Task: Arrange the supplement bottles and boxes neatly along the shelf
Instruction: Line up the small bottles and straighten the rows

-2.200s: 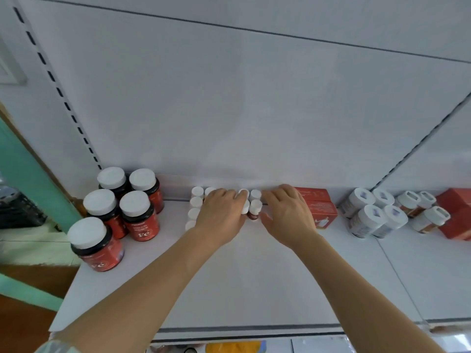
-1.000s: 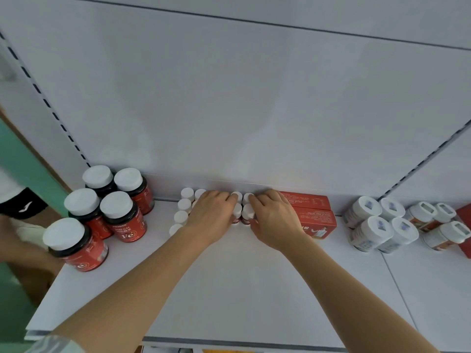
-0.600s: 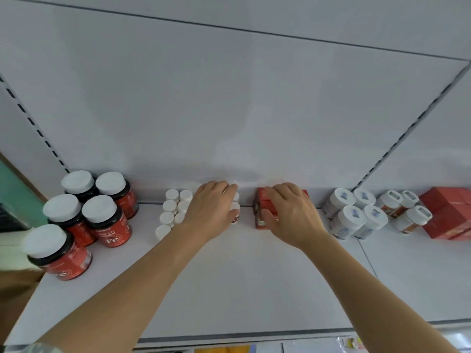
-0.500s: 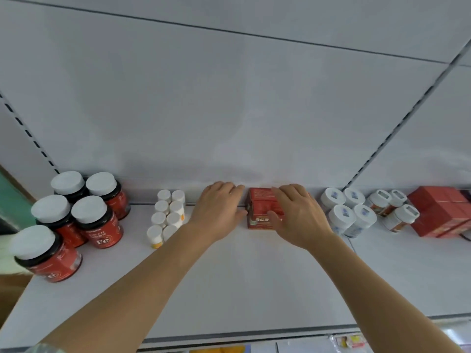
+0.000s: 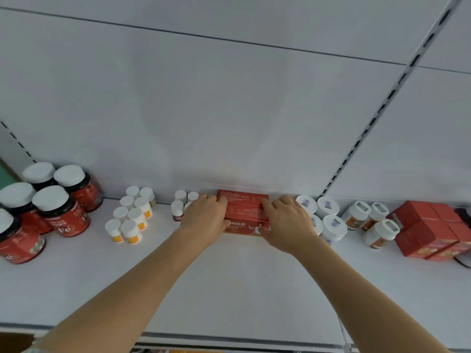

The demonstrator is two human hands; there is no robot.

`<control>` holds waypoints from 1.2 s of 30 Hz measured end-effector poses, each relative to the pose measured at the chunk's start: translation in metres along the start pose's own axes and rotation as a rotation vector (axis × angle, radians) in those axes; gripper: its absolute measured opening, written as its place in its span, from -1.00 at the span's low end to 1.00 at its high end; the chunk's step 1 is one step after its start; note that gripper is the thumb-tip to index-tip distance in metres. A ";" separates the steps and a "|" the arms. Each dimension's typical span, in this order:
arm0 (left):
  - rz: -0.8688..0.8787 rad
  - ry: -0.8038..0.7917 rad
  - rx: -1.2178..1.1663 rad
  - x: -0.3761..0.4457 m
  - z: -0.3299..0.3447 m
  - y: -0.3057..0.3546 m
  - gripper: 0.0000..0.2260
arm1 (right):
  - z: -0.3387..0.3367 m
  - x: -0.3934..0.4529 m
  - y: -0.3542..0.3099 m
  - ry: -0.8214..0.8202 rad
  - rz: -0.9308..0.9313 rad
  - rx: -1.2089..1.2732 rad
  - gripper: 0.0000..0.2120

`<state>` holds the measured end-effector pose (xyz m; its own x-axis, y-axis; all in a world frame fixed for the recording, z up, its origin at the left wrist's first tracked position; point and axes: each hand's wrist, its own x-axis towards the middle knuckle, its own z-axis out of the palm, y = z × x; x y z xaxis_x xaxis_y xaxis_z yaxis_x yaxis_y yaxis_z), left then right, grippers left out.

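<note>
While both hands (image 5: 248, 220) grip, red box (image 5: 244, 208) on shelf (image 5: 229, 289)

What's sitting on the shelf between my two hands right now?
In the head view, a red box lies between the left hand and right hand, which hold its two ends, at the back of the shelf.

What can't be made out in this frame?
- Box ends, head view: covered by the left hand and right hand.
- Small bottles beside the box: partly behind the left hand, count unclear.
- White-lidded jars: some hidden by the right hand.
- Red jars: leftmost ones cut by the frame edge.
- Box print: too blurred to read.
</note>
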<state>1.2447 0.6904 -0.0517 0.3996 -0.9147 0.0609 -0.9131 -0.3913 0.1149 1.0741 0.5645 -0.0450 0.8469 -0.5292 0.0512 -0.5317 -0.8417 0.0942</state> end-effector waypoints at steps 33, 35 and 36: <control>0.003 0.027 0.027 -0.002 -0.001 0.004 -0.63 | 0.019 -0.003 -0.009 0.168 0.044 -0.061 -0.46; -0.005 0.025 0.024 -0.004 -0.005 0.005 -0.58 | 0.014 -0.007 -0.009 0.174 0.036 -0.046 -0.43; -0.013 0.029 0.027 -0.004 -0.008 0.005 -0.55 | 0.011 -0.009 -0.008 0.187 0.039 -0.031 -0.41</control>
<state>1.2387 0.6931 -0.0435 0.4134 -0.9062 0.0886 -0.9094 -0.4062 0.0889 1.0705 0.5752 -0.0567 0.8135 -0.5301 0.2390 -0.5664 -0.8155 0.1188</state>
